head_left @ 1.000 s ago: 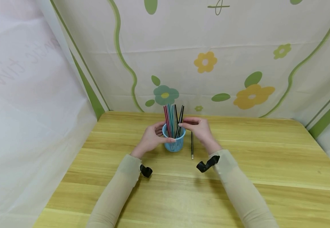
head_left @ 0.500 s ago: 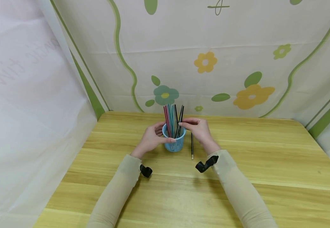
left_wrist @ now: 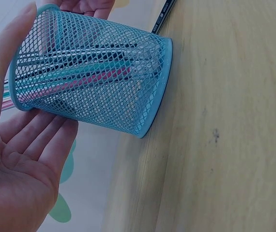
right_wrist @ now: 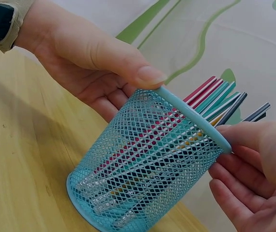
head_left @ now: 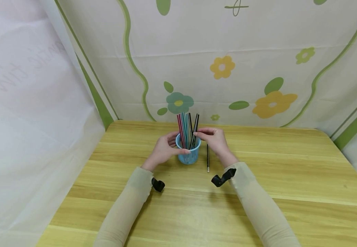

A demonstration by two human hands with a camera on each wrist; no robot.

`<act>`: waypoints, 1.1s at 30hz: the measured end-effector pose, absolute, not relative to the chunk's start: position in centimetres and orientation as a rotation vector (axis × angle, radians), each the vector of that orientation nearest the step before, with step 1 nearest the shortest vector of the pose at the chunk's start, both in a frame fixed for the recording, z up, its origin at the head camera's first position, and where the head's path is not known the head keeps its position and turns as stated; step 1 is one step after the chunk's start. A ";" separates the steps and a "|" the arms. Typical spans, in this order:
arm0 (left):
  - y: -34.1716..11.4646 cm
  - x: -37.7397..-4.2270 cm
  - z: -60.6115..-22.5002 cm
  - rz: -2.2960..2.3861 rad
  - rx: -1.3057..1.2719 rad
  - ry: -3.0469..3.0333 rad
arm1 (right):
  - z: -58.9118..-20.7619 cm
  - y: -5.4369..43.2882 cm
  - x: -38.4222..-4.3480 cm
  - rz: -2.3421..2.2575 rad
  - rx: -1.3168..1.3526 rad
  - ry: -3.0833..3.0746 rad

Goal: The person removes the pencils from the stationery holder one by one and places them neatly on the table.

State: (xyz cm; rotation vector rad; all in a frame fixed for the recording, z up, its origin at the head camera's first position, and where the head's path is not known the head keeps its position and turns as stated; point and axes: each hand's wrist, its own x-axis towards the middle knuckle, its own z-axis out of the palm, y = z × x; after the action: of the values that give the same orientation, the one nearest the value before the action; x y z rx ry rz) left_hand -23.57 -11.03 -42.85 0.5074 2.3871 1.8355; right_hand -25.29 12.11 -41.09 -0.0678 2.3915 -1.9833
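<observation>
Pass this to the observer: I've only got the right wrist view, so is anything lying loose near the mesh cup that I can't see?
Observer: Yes. The head view shows a black pencil lying on the table, to the person's right of the mesh cup.
Operator: Which way does its silvery end point, if it has one?
Observer: Toward the person; the silvery end is the near one in the head view.
Operator: Any markings on it?
Observer: Yes, the left wrist view shows pale markings along its side, too small to read.

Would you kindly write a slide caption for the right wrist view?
Left hand gripping a blue mesh cup of pencils, right hand close in at its opposite side.
</observation>
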 end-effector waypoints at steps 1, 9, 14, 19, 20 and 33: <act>-11.0 -23.6 -42.8 1.838 0.507 2.386 | -41.1 12.1 -25.3 -1.984 -0.065 2.391; -11.1 -23.7 -42.9 1.849 0.511 2.356 | -41.0 12.1 -25.2 -2.053 -0.044 2.344; -11.1 -23.7 -43.0 1.845 0.517 2.367 | -41.0 12.0 -25.4 -2.101 -0.034 2.324; -11.1 -23.7 -42.9 1.837 0.517 2.377 | -40.8 12.0 -25.4 -2.113 -0.036 2.325; -11.1 -23.7 -42.9 1.837 0.516 2.377 | -40.8 12.1 -25.4 -2.119 -0.035 2.321; -10.9 -23.7 -42.8 1.833 0.481 2.355 | -40.0 12.4 -25.4 -2.199 -0.050 2.310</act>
State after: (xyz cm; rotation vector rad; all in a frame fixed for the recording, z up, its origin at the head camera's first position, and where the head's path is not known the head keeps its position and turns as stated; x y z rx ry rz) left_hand -23.74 -10.95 -42.83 0.4805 2.3547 1.8331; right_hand -25.42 12.37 -39.99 -0.0497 2.3102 -2.1987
